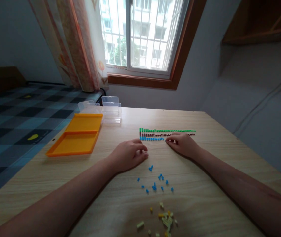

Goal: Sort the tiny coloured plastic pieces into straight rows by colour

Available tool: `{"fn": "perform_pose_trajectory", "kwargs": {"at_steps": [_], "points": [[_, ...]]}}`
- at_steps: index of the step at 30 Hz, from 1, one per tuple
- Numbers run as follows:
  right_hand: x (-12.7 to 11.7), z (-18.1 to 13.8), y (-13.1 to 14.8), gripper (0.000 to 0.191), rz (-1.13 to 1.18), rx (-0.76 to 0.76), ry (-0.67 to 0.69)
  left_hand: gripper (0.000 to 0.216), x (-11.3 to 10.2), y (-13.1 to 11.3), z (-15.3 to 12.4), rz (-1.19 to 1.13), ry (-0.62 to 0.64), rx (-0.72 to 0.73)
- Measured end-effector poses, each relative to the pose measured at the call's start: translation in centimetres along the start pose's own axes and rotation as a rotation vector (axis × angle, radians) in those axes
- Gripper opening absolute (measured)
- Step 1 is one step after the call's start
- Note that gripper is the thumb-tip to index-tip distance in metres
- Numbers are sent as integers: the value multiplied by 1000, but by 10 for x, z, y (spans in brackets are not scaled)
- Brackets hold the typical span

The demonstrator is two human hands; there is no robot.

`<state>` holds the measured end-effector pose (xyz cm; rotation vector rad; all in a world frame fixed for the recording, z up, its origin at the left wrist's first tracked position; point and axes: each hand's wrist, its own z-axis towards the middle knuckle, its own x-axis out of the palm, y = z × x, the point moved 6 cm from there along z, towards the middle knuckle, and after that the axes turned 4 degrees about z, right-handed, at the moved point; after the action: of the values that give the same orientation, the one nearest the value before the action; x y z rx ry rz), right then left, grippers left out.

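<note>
Three rows of tiny pieces lie on the wooden table (204, 184): a green row (167, 130), a brown row (166, 134) and a short blue row (151, 138). My right hand (183, 144) rests at the right end of the blue row, fingertips pinched together there; what they hold is too small to see. My left hand (129, 154) lies curled on the table just below the blue row's left part, fingers folded under. Loose blue pieces (155, 182) are scattered nearer me. A heap of yellow and pale pieces (163, 219) lies at the near edge.
An open orange box (77, 135) lies at the table's left side. Behind it stand clear plastic containers (107, 110). A bed with a checked cover (19, 121) adjoins the table on the left. A window and curtain are beyond the far edge.
</note>
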<state>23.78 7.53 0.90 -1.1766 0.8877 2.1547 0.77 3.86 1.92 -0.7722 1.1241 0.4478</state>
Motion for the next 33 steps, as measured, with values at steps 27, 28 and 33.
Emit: {"fn": "perform_pose_trajectory", "kwargs": {"at_steps": [27, 28, 33], "points": [[3, 1, -1, 20, 18, 197, -119, 22, 3, -1, 0, 26, 34, 37], [3, 1, -1, 21, 18, 196, -113, 22, 2, -2, 0, 28, 36, 39], [5, 0, -1, 21, 0, 210, -94, 22, 1, -4, 0, 38, 28, 48]]}}
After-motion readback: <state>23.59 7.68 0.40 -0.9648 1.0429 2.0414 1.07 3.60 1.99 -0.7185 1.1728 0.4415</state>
